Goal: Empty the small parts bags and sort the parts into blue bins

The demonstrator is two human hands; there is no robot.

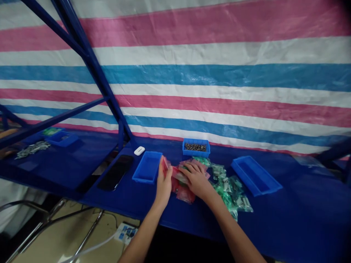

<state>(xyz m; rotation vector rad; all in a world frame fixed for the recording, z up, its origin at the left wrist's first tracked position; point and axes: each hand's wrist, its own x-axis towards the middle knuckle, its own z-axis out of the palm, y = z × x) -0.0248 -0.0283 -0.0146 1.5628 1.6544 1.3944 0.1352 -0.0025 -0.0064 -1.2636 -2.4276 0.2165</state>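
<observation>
A heap of small red plastic bags (184, 193) lies on the blue table (296, 215) in front of me. My left hand (163, 184) stands on edge against the heap's left side, fingers closed round a red bag. My right hand (195, 179) lies palm down on top of the heap, fingers stretched over the bags. A spread of small green bags (233, 190) lies just right of my right wrist.
An empty blue tray (147, 167) sits left of my hands, a long blue tray (255, 175) to the right, and a small blue tray of dark beads (196, 147) behind. A black phone (115, 172) and white earbud case (139, 150) lie at left. Blue frame bars (90, 62) rise at left.
</observation>
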